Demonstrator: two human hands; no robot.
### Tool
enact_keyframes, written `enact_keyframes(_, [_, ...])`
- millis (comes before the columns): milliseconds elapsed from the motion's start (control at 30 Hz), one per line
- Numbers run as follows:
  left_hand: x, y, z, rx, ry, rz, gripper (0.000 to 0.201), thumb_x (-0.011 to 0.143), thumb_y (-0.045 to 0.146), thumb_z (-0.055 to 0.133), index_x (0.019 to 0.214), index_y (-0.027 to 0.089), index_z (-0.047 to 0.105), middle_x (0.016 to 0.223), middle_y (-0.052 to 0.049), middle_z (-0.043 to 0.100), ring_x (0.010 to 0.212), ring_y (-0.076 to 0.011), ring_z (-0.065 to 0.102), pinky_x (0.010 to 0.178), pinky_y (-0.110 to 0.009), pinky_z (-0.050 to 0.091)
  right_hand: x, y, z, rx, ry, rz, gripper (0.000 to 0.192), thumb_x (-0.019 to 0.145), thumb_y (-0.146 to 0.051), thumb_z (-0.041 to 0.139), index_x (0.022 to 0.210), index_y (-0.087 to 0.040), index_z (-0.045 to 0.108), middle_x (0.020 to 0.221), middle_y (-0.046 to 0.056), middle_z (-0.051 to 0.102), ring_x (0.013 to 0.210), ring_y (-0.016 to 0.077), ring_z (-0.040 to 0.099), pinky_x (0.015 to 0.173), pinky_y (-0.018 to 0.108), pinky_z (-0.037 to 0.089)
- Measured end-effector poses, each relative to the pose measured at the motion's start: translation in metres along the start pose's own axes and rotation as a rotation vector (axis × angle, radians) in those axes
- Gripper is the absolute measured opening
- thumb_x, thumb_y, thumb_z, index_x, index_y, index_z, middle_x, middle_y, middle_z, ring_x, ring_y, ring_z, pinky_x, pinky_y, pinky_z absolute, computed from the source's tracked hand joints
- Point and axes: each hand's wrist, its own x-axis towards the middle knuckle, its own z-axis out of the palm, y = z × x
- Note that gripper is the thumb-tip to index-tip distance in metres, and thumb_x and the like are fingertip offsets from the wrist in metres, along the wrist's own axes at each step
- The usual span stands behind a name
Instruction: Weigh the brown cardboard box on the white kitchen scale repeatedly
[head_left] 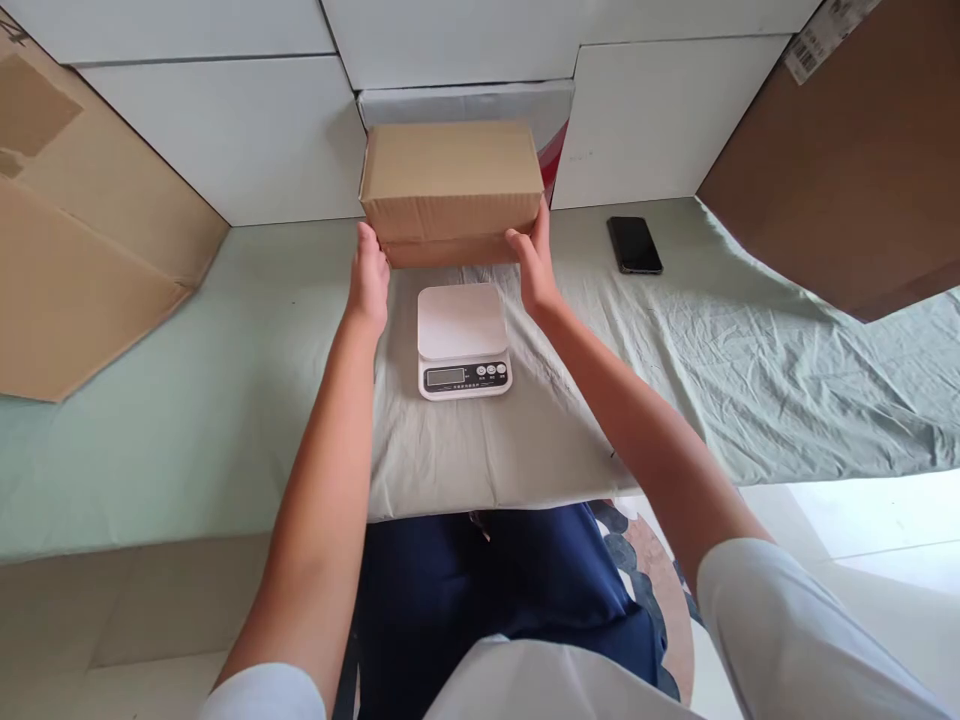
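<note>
**Both hands on a cardboard box behind a scale**

Head view: A closed brown cardboard box (pixel 452 190) sits at the far side of the table (pixel 187 420), just behind a small white scale (pixel 463 340). The person's left hand (pixel 369 275) is pressed flat against the box's lower left end, and the right hand (pixel 534 262) against its lower right end. The fingers (pixel 541 222) of both hands are stretched out nearly straight and spread wide enough to take the box's full length between them, so the box is clamped between the two palms. Whether its underside rests on the table or is just clear of it cannot be told.

The scale lies between the forearms, nearer the person than the box, with its display and buttons along the near edge; neither hand touches it. A wrinkled pale green cloth (pixel 750 370) covers the table and hangs over its near edge.

A black phone (pixel 634 244) lies face up on the cloth to the right of the box, well apart from the right hand. White boxes (pixel 247 140) are stacked along the back. A large flattened carton (pixel 82 230) leans at the left, and another brown carton (pixel 855 170) juts in at the upper right. The person wears a white top and dark blue trousers.
</note>
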Motion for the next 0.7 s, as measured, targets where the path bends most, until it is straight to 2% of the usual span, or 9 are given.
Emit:
enact_keyframes(67, [0.02, -0.022, 0.003, -0.04, 0.046, -0.102, 0.088, 0.095, 0.082, 0.018, 0.155, 0.022, 0.043, 0.171, -0.004, 0.039, 0.164, -0.0228, 0.02, 0.136, -0.043, 0.016, 0.014, 0.022, 0.007, 0.019, 0.025, 0.036, 0.085, 0.085, -0.08, 0.041, 0.157, -0.039, 0.022, 0.167, -0.003, 0.036, 0.16, 0.0267, 0.029, 0.136, 0.054, 0.025])
enact_keyframes(133, [0.029, -0.041, 0.005, -0.08, 0.074, -0.168, 0.095, 0.089, 0.089, 0.025, 0.155, 0.023, 0.043, 0.172, -0.005, 0.036, 0.166, -0.0239, 0.014, 0.137, -0.043, 0.014, 0.02, 0.04, 0.01, 0.04, 0.037, 0.081, 0.088, 0.083, -0.08, 0.039, 0.156, -0.034, 0.024, 0.165, 0.001, 0.039, 0.157, 0.0265, 0.034, 0.135, 0.052, 0.027])
enact_keyframes(267, [0.023, -0.066, 0.005, -0.117, 0.092, -0.161, 0.11, 0.07, 0.099, 0.044, 0.153, 0.027, 0.046, 0.175, -0.009, 0.029, 0.166, -0.0279, 0.014, 0.136, -0.047, 0.017, 0.023, 0.059, 0.006, 0.084, 0.03, 0.124, 0.089, 0.079, -0.079, 0.042, 0.15, -0.028, 0.031, 0.163, 0.006, 0.042, 0.155, 0.0276, 0.038, 0.134, 0.052, 0.028])
enact_keyframes(400, [0.015, -0.073, 0.003, -0.125, 0.122, -0.143, 0.11, 0.066, 0.1, 0.048, 0.148, 0.027, 0.051, 0.172, -0.012, 0.036, 0.165, -0.0285, 0.021, 0.135, -0.048, 0.019, 0.02, 0.065, 0.004, 0.052, 0.011, 0.147, 0.086, 0.079, -0.08, 0.041, 0.149, -0.031, 0.032, 0.164, 0.003, 0.042, 0.155, 0.0261, 0.037, 0.135, 0.05, 0.027])
enact_keyframes(567, [0.017, -0.076, 0.0, -0.078, 0.135, -0.053, 0.096, 0.071, 0.096, 0.048, 0.132, 0.023, 0.065, 0.163, -0.013, 0.049, 0.162, -0.0274, 0.029, 0.134, -0.047, 0.019, 0.017, 0.076, 0.009, 0.111, 0.043, 0.166, 0.078, 0.084, -0.075, 0.035, 0.146, -0.027, 0.033, 0.162, 0.006, 0.044, 0.154, 0.0233, 0.04, 0.132, 0.048, 0.032])
enact_keyframes(700, [0.02, -0.08, -0.005, -0.073, 0.084, 0.021, 0.095, 0.076, 0.095, 0.045, 0.133, 0.022, 0.064, 0.159, -0.015, 0.053, 0.161, -0.0275, 0.032, 0.135, -0.048, 0.017, 0.018, 0.084, 0.006, 0.112, 0.073, 0.176, 0.073, 0.088, -0.074, 0.028, 0.145, -0.027, 0.035, 0.164, 0.004, 0.042, 0.156, 0.0194, 0.037, 0.133, 0.048, 0.031])
